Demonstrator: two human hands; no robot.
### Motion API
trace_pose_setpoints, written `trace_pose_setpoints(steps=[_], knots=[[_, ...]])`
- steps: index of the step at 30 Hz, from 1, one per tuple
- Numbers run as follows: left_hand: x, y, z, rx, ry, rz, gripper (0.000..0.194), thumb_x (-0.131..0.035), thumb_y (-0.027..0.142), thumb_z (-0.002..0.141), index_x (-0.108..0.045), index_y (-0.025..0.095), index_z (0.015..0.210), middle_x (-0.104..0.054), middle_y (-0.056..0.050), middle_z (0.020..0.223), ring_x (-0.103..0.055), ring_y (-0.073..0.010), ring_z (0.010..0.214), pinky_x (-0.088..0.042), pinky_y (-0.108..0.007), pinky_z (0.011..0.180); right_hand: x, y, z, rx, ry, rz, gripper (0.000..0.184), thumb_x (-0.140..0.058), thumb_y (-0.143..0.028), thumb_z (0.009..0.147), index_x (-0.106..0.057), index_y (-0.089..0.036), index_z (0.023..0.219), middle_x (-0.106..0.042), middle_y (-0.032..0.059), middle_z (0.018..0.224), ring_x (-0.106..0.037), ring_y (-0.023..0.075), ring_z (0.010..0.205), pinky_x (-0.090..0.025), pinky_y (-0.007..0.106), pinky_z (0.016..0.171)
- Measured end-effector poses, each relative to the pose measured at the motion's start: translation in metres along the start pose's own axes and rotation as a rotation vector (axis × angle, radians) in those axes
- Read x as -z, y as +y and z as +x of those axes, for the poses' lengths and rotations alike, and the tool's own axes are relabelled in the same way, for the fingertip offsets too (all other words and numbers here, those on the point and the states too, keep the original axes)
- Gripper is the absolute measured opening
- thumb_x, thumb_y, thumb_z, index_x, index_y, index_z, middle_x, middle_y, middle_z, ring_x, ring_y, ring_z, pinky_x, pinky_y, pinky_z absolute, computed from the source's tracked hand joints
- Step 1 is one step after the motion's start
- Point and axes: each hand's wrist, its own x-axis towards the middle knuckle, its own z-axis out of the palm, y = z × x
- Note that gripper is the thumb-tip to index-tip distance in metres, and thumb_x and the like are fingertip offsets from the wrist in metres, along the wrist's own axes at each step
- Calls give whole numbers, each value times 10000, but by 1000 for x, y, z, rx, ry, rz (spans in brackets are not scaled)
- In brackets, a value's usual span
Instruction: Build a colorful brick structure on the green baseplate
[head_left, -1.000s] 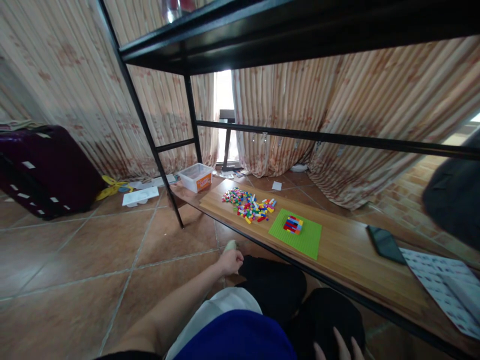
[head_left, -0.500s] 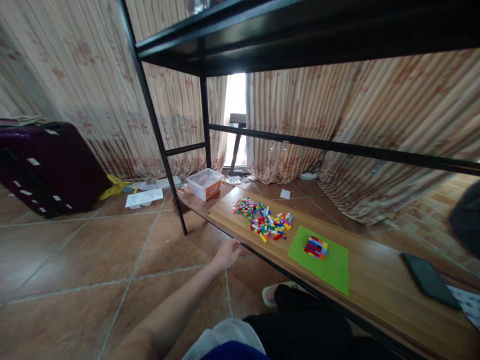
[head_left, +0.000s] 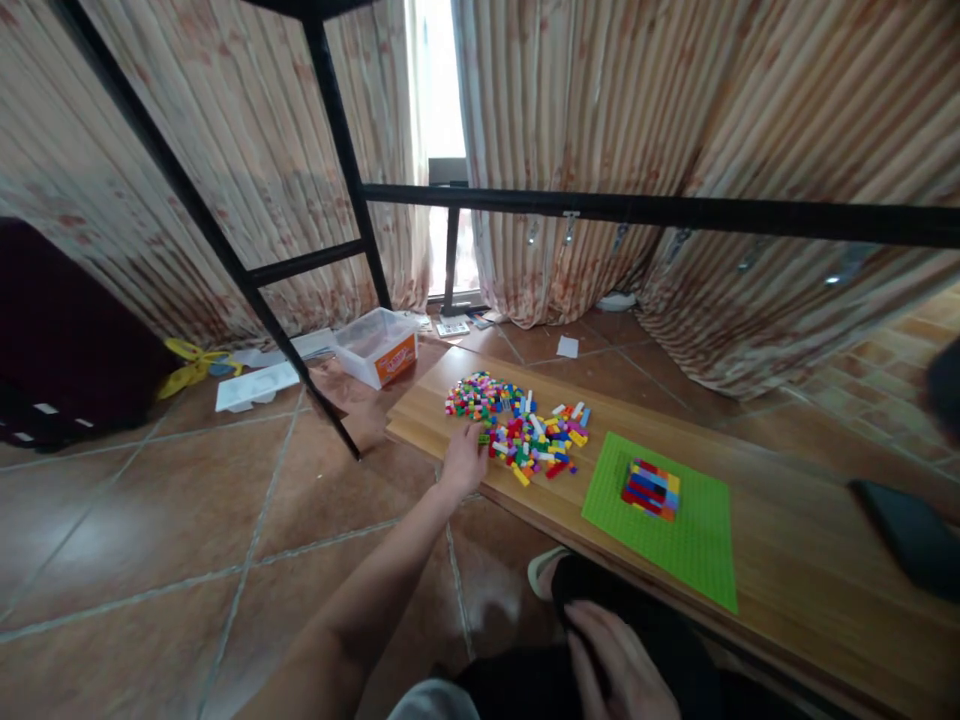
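Observation:
A heap of small coloured bricks (head_left: 525, 430) lies on a long wooden board (head_left: 795, 570). My left hand (head_left: 465, 458) reaches to the heap's left edge, fingers stretched out and touching the nearest bricks, holding nothing that I can see. To the right of the heap a green baseplate (head_left: 697, 545) lies flat, bearing a small block of stacked coloured bricks (head_left: 650, 488). My right hand (head_left: 622, 665) rests flat and open on my knee in black trousers at the bottom of the view.
A black metal frame (head_left: 225, 265) slants over the tiled floor, its crossbar running above the board. A clear plastic box (head_left: 375, 345) and a white tray (head_left: 255, 385) sit on the floor at left, by a dark suitcase (head_left: 52, 370). A dark phone (head_left: 907, 535) lies at the board's right.
My left hand has gone forward from beside my knee to the edge of the brick heap. The view has dropped and moved closer, and my right hand shows on my knee again.

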Motion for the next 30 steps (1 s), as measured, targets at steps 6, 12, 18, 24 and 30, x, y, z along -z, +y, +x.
trace_pose_setpoints(steps=[6, 12, 18, 24, 30], knots=[[-6, -1, 8, -42, -4, 2, 317, -515, 86, 858, -653, 156, 1135, -637, -126, 1129, -597, -252, 1098, -482, -415, 999, -49, -25, 123, 36, -142, 102, 300, -459, -218, 943, -645, -211, 1178, -691, 95, 1138, -625, 242, 1076, -511, 452, 966], [-16, 4, 6, -74, 10, -18, 265, -516, 102, 877, -666, 180, 1082, -651, -102, 1090, -615, -231, 1043, -504, -378, 957, -63, -6, 150, 22, -156, 21, 328, -473, -237, 943, -633, -173, 1222, -654, 125, 1232, -550, 274, 1175, -468, 480, 997], [-29, 18, 2, -116, 26, -89, 232, -516, 121, 895, -661, 181, 1067, -656, -97, 1076, -621, -216, 1028, -508, -359, 947, -63, 20, 153, -22, -62, -25, 361, -465, -257, 950, -626, -151, 1255, -642, 138, 1265, -541, 279, 1174, -453, 488, 1008], [-34, 29, 3, -2, 67, -263, 212, -540, 157, 885, -686, 191, 1036, -660, -78, 1042, -632, -182, 944, -516, -314, 877, -58, 22, 154, -82, 16, -18, 348, -442, -267, 961, -648, -156, 1219, -652, 138, 1243, -553, 276, 1174, -441, 500, 1028], [-21, 16, 7, 340, 239, -733, 246, -662, 305, 808, -700, 147, 991, -702, -45, 897, -633, -147, 814, -511, -261, 771, -76, -21, 154, 56, -110, 65, 359, -453, -210, 943, -629, -199, 1255, -652, 119, 1269, -565, 263, 1199, -445, 503, 1054]])
